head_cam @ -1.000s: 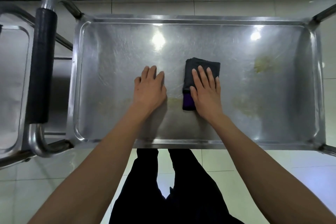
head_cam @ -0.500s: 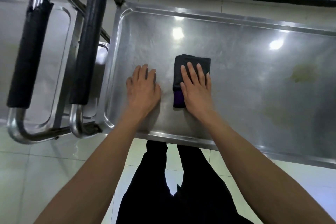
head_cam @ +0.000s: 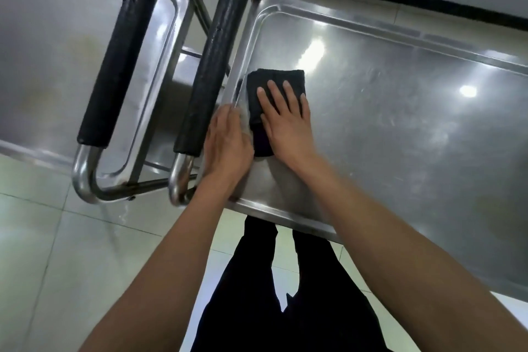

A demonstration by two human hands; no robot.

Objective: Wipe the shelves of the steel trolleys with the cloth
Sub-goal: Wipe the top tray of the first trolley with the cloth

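Note:
A folded dark cloth point(head_cam: 274, 80) with a purple edge lies on the top shelf of the steel trolley point(head_cam: 400, 111), close to the shelf's left rim. My right hand point(head_cam: 285, 120) presses flat on the cloth with straight fingers. Beside it, my left hand point(head_cam: 227, 143) rests flat at the shelf's left rim, blurred, holding nothing. Faint yellowish smears show on the shelf at the far right.
The trolley's black-padded push handle point(head_cam: 211, 66) stands just left of my left hand. A second steel trolley point(head_cam: 43, 46) with its own padded handle point(head_cam: 120, 66) and a stained top shelf stands at the left. Tiled floor and my dark trousers lie below.
Both hands have slid left along the shelf with the cloth, from the middle to its left rim. The view has swung left, bringing the second trolley into sight.

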